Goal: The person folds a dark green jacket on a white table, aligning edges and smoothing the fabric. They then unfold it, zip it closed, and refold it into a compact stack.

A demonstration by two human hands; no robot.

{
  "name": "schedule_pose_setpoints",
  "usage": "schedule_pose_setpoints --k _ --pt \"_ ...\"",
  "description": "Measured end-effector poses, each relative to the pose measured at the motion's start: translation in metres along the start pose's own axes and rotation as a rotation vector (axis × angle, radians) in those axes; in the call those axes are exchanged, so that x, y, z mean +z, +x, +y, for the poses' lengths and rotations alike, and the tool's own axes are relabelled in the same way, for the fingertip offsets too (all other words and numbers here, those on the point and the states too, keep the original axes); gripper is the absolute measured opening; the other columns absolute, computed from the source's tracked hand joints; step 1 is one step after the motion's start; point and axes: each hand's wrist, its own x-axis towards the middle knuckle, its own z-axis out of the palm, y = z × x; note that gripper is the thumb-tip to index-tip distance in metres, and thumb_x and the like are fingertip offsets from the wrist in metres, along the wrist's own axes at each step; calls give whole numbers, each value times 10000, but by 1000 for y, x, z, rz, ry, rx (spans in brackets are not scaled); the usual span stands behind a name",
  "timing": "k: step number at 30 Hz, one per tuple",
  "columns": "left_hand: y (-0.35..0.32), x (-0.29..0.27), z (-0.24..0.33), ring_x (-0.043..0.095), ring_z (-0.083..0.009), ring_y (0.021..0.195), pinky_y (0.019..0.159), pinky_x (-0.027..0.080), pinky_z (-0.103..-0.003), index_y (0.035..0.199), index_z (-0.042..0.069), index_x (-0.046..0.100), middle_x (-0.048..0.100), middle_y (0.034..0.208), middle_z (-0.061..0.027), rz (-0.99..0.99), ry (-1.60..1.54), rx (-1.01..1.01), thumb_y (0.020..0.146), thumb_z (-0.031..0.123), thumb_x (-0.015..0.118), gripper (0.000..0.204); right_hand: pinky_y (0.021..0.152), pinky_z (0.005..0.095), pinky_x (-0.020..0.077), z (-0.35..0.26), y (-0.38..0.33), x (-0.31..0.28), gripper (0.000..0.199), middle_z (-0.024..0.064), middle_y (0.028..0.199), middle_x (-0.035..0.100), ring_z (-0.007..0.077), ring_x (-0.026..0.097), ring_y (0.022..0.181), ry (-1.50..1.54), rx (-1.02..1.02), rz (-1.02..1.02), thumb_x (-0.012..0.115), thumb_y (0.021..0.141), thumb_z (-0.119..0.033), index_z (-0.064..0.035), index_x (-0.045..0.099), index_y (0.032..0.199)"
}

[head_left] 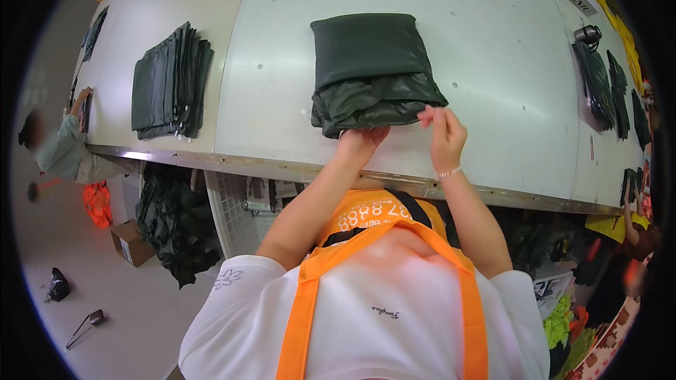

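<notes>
Dark green, glossy folded bundle (370,49) by the near edge of a pale, smooth-topped counter (274,81).
The left hand (362,144) reaches under it, grip hidden; the right hand (446,135) curls narrowly at its near right corner, whether pinching I cannot tell.

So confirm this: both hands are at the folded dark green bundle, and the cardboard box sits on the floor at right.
The side is wrong: the head view shows the cardboard box on the floor at left. The left hand and right hand are at the dark green bundle.
</notes>
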Motion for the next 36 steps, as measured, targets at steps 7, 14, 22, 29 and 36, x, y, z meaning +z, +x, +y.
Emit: schedule_pose_setpoints --k 7,14,22,29,36 --pt "-13 25 -2 487 -174 1103 992 350 -383 1188 82 522 551 1186 -35 85 391 198 904 165 558 298 662 211 431 12 -41 35 146 30 794 586 94 539 728 405 499 131 563 901 -161 -16 566 886" --pt "-51 36 27 456 -158 1181 966 351 -336 1284 98 505 537 1266 -43 -146 1501 -16 862 281 628 475 743 313 535 7 -3 46 199 68 870 589 182 611 825 781 742 45 467 865 -64 25 524 1034" --pt "-53 111 52 378 -340 1278 1032 275 -531 1415 221 370 309 1468 -178 -175 2561 1483 825 403 600 659 741 337 574 -35 -5 41 199 146 964 601 226 654 849 486 618 -141 383 964 -80 75 502 1002" --pt "-27 121 55 457 -265 1159 959 364 -424 1429 195 338 354 1454 -120 -312 2757 1681 816 365 623 697 837 366 566 -35 -4 29 173 180 993 569 312 653 945 453 637 -175 374 964 -43 75 465 876" --pt "-26 119 36 544 -258 940 782 513 -353 1451 130 294 441 1377 -173 -543 2829 1540 799 229 587 722 749 331 574 -18 -17 7 139 185 1012 586 306 674 886 366 672 -166 369 953 -12 81 472 964"
